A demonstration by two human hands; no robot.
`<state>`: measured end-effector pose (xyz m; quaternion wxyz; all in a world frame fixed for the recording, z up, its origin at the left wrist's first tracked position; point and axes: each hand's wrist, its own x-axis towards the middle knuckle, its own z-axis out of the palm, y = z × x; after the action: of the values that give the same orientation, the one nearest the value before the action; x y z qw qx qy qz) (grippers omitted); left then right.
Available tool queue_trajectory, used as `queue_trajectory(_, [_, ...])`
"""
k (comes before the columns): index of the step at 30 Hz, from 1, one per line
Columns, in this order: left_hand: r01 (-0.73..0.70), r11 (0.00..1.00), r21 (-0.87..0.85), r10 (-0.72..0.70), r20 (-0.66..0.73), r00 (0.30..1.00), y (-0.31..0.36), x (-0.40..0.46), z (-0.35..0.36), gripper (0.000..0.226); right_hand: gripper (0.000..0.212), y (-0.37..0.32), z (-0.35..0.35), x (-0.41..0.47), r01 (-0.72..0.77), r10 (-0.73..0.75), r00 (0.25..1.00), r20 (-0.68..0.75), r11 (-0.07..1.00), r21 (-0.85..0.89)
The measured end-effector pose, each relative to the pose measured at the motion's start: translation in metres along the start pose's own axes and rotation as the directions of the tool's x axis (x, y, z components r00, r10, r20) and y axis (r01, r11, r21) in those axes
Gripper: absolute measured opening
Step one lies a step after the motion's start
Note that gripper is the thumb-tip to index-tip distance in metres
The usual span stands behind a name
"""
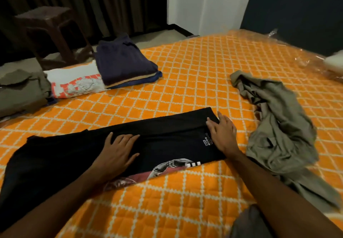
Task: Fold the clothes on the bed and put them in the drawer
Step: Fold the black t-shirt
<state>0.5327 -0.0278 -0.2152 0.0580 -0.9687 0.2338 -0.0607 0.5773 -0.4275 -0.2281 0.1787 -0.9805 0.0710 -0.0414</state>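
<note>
Pressing flat: your left hand (118, 149) pins the black printed cotton T-shirt (157, 143), fingers straight | right hand (221, 132) pinches its folded edge to keep the crease aligned.

Two bare forearms, no sleeves, rings or watch in view
</note>
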Motion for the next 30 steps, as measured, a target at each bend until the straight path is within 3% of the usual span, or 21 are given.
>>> queue_trajectory(2, [-0.077, 0.996, -0.035, 0.077, -0.017, 0.997, 0.026, 0.029, -0.002, 0.065, 0.049, 0.002, -0.003, 0.006, -0.072, 0.083, 0.995, -0.055, 0.982, 0.176])
queue_trajectory(4, [-0.145, 0.987, -0.065, 0.145, -0.016, 0.989, 0.050, 0.055, -0.003, 0.067, 0.055, -0.002, -0.008, 0.014, -0.125, 0.155, 0.985, -0.070, 0.940, 0.319])
queue_trajectory(6, [-0.186, 0.981, -0.060, 0.185, -0.016, 0.983, 0.077, 0.080, -0.002, 0.066, 0.062, 0.002, -0.014, 0.024, -0.239, 0.240, 0.970, 0.045, 0.900, 0.365])
queue_trajectory(9, [-0.131, 0.987, -0.091, 0.130, -0.017, 0.991, 0.101, 0.094, 0.002, 0.062, 0.058, -0.004, -0.020, 0.037, -0.331, 0.272, 0.934, 0.234, 0.904, 0.270])
queue_trajectory(11, [-0.085, 0.983, -0.160, 0.085, -0.004, 0.996, 0.113, 0.098, 0.006, 0.057, 0.050, -0.004, -0.023, 0.043, -0.322, 0.259, 0.927, 0.272, 0.921, 0.220])
queue_trajectory(14, [-0.127, 0.979, -0.156, 0.135, 0.039, 0.990, 0.121, 0.094, 0.010, 0.052, 0.038, -0.001, -0.022, 0.045, -0.213, 0.164, 0.953, 0.255, 0.961, 0.175])
queue_trajectory(18, [-0.184, 0.970, -0.161, 0.210, 0.166, 0.964, 0.119, 0.089, 0.010, 0.063, 0.029, 0.005, -0.017, 0.041, -0.132, 0.071, 0.976, 0.208, 0.946, 0.297])
queue_trajectory(23, [-0.178, 0.971, -0.163, 0.211, 0.216, 0.953, 0.122, 0.091, 0.007, 0.067, 0.015, -0.002, -0.033, 0.034, -0.210, 0.078, 0.970, 0.232, 0.754, 0.623])
queue_trajectory(25, [-0.109, 0.963, -0.245, 0.161, 0.201, 0.966, 0.124, 0.088, 0.004, 0.071, 0.022, -0.016, -0.049, 0.034, -0.240, 0.070, 0.960, 0.270, 0.698, 0.674])
queue_trajectory(27, [0.039, 0.846, -0.531, 0.059, 0.167, 0.984, 0.128, 0.084, -0.002, 0.073, 0.034, -0.038, -0.071, 0.034, -0.247, 0.020, 0.947, 0.322, 0.686, 0.684])
queue_trajectory(28, [0.126, 0.697, -0.706, -0.014, 0.162, 0.987, 0.130, 0.082, -0.007, 0.071, 0.037, -0.051, -0.083, 0.033, -0.238, -0.017, 0.938, 0.346, 0.693, 0.680])
queue_trajectory(30, [0.262, 0.220, -0.940, -0.148, 0.233, 0.961, 0.136, 0.074, -0.035, 0.059, 0.034, -0.086, -0.103, 0.027, -0.202, -0.106, 0.913, 0.394, 0.721, 0.663])
